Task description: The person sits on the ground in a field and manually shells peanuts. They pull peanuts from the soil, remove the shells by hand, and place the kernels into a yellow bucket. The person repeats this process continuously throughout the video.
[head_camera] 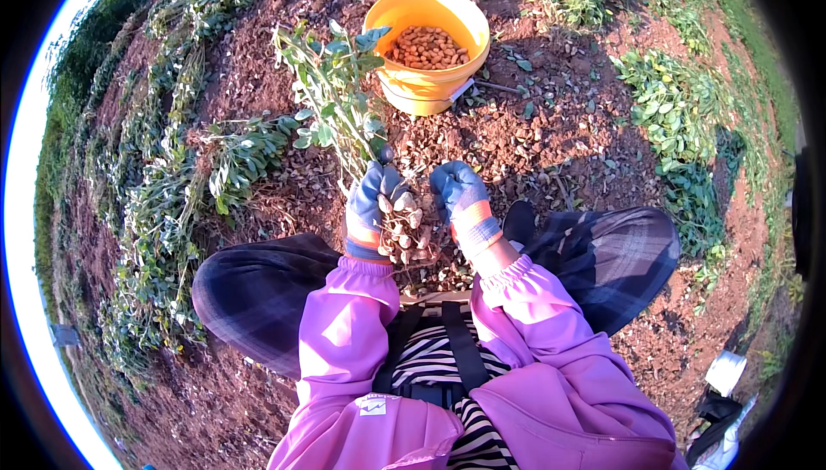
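My left hand [369, 202], in a blue and orange work glove, grips an uprooted peanut plant [332, 92] by its stems. The plant's leafy top points away from me, toward the bucket. Its roots hang on the near side with a cluster of pale, soil-dusted peanut pods [403, 225]. Just right of that cluster is my right hand [457, 189], gloved alike, with its fingers curled in. No object shows in it, though the inside of the fist is hidden. Beyond both hands stands a yellow plastic bucket [429, 92], partly filled with loose peanuts [429, 47].
Rows of pulled peanut plants [161, 212] lie on the left, with another heap [677, 109] to the right. Reddish, crumbly soil [510, 128] lies around the bucket. My bent knees [258, 296] flank my hands. A white container [726, 372] stands at the lower right.
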A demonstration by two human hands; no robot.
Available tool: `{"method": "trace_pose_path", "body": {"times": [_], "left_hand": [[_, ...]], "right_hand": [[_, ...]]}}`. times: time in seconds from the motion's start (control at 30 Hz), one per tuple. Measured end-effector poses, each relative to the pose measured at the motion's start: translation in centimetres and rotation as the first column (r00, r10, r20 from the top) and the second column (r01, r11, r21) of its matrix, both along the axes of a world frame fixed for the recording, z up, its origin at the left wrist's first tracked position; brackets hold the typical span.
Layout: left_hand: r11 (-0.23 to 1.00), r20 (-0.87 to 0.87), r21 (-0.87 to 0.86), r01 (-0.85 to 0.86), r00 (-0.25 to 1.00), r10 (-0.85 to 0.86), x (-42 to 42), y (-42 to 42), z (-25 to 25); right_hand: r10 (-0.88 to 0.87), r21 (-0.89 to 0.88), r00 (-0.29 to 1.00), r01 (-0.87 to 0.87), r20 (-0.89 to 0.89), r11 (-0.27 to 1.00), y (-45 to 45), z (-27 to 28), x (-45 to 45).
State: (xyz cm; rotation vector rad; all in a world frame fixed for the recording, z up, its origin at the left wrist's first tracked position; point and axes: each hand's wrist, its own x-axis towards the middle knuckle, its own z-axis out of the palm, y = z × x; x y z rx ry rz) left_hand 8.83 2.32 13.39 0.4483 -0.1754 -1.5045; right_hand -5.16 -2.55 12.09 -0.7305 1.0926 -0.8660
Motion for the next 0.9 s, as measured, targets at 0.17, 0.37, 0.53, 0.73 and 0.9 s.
{"method": "trace_pose_path", "body": {"times": [0.17,0.37,0.53,0.73,0.9], "left_hand": [[0.994,0.042,-0.020,-0.106,0.993,0.107,0.9,0.1,-0.2],[0.988,0.165,0.032,-0.149,0.976,0.142,0.1,-0.4,0.7],[0.994,0.433,-0.014,-0.107,0.895,0.103,1.0,-0.7,-0.6],[0.988,0.459,-0.022,-0.150,0.877,0.144,0.4,-0.9,-1.5],[0.988,0.457,-0.072,-0.135,0.876,0.153,0.2,-0.9,-2.2]], "right_hand": [[0.014,-0.041,0.998,-0.012,0.058,0.999,-2.9,2.1,-3.2],[0.358,-0.214,0.933,-0.359,-0.047,0.908,0.2,6.8,-1.0],[0.487,-0.383,0.865,-0.494,-0.122,0.781,0.8,5.1,-0.5],[0.377,-0.378,0.905,-0.424,-0.196,0.823,0.9,4.1,0.2],[0.354,-0.323,0.916,-0.398,-0.188,0.858,1.0,3.8,0.2]]}}
